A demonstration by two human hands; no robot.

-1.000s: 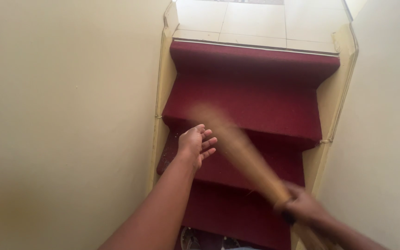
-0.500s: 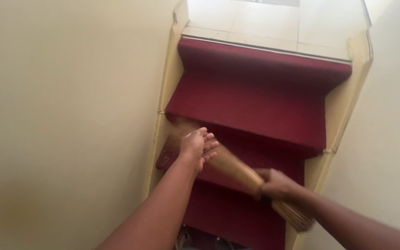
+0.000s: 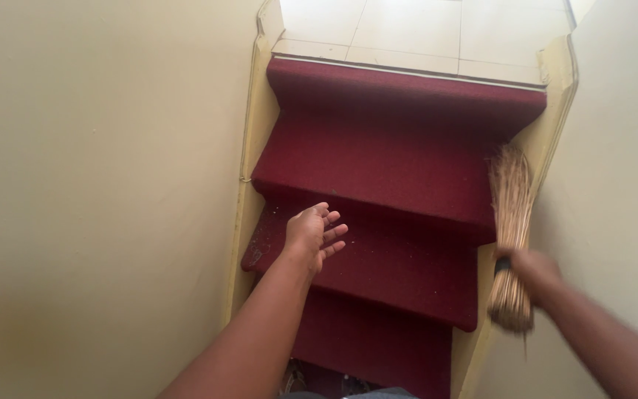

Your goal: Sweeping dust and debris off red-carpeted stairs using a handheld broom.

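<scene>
Right hand: the right hand (image 3: pixel 532 267) is closing around a bundled straw broom (image 3: pixel 512 222) near its bound end, fingers wrapped tight, gripping it where a dark band is cinching the straws.
Broom: it is standing nearly upright at the right edge of the stairs, bristle tips fanning upward beside the cream side trim (image 3: pixel 548 140); it looks lifted off the carpet, likely mid-swing.
Left hand: the left hand (image 3: pixel 311 233) is hanging empty over the stairs, palm turned partly up, fingers loosely spread and slightly curled, touching nothing; it seems to be held out for balance.
Stairs: red carpeted steps (image 3: pixel 385 170) are descending away from the camera between two walls.
Debris: pale specks of dust (image 3: pixel 263 247) are lying at the left end of the step below the left hand.
Landing: pale floor tiles (image 3: pixel 407 29) are showing beyond the farthest step.
Walls: a plain cream wall (image 3: pixel 97 185) is rising on each side.
Packages, labels, signs: none are showing anywhere.
</scene>
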